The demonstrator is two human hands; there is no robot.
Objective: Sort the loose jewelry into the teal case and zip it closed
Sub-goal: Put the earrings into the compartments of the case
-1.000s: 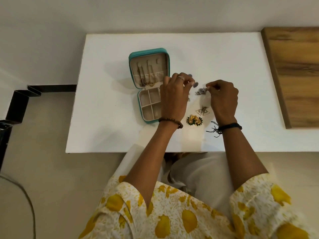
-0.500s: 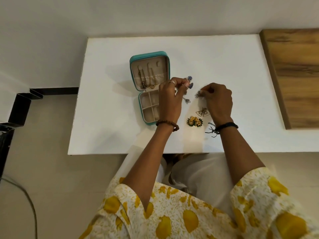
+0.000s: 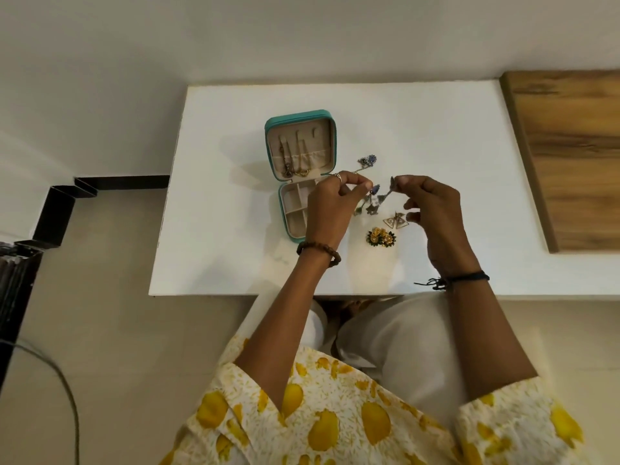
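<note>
Near the table's middle, both hands lift a tangled silver-and-blue piece beside the open teal case.

Half a second ago the hands sat closer together and lower; now the left hand (image 3: 327, 203) and right hand (image 3: 432, 209) have drawn apart, each pinching one end of the dangling piece (image 3: 375, 196), probably to untangle it before stowing. More of it lies at (image 3: 367, 160). The teal case (image 3: 302, 172) lies unzipped toward the table's (image 3: 235, 229) left edge, chains in its lid, tray compartments mostly bare. Triangle earrings (image 3: 396, 221) and flower earrings (image 3: 381, 237) wait loose.
</note>
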